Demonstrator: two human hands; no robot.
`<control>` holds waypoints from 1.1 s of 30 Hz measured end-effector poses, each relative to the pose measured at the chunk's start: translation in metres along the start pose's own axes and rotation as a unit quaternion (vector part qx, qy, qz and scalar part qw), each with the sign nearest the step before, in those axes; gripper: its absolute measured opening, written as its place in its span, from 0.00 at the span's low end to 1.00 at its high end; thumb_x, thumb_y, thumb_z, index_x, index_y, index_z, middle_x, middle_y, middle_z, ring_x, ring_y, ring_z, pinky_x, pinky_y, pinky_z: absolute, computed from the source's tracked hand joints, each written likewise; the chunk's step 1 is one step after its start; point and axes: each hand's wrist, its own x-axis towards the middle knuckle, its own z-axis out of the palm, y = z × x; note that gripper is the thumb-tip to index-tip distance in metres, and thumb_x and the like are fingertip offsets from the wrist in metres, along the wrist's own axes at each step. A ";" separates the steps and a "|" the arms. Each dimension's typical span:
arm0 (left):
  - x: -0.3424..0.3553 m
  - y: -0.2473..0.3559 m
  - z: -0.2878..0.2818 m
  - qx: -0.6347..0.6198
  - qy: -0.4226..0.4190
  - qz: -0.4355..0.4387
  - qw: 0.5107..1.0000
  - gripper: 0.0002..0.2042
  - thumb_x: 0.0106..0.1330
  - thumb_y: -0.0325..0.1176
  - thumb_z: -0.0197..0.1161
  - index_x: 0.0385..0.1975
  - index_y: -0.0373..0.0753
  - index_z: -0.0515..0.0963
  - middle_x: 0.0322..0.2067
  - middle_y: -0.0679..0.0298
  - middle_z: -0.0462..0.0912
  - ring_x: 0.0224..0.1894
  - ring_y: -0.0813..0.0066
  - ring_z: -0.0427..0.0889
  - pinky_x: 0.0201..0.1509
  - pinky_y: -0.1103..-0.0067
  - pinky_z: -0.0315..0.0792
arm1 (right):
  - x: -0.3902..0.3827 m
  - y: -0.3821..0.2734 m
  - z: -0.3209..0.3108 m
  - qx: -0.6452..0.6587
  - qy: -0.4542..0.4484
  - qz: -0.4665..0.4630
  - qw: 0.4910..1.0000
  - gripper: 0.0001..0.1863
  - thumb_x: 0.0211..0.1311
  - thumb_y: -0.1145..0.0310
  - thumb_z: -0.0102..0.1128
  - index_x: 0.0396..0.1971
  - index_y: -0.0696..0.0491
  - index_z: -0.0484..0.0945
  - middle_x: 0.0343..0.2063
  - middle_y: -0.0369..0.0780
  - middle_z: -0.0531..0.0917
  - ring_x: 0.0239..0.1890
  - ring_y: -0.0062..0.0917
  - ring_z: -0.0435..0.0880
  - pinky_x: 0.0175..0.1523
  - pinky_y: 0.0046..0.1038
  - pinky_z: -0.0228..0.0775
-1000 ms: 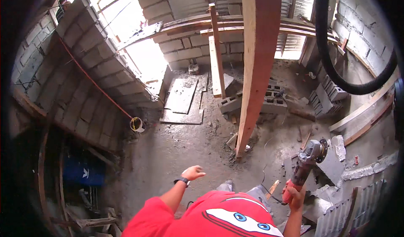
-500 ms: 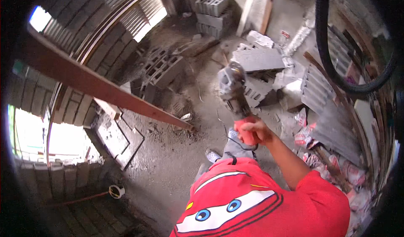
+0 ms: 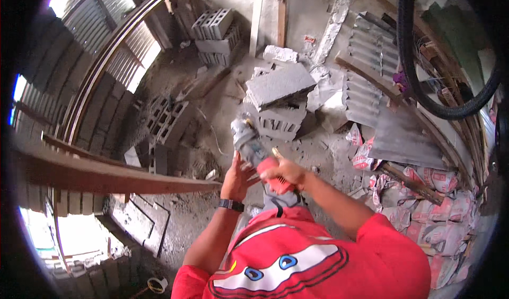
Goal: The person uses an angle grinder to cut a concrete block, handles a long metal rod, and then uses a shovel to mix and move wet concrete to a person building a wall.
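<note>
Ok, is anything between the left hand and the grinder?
Nothing visible. The left hand is open right beside the grinder, though contact is unclear. The right hand grips its red handle. The wooden post ends left of the left hand, not between them.

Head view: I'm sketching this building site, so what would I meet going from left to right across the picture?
Bright wall opening, white bucket, angle grinder, grey corrugated sheet, black hose.
</note>
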 end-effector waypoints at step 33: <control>0.201 0.055 0.051 -0.012 -0.090 -0.106 0.990 0.30 0.73 0.58 0.37 0.58 0.37 0.65 0.52 0.52 0.75 0.53 0.56 0.76 0.60 0.61 0.68 | 0.135 -0.040 -0.076 0.220 0.084 0.007 0.972 0.17 0.50 0.64 0.68 0.37 0.52 0.73 0.21 0.34 0.77 0.18 0.17 0.77 0.15 0.18 0.63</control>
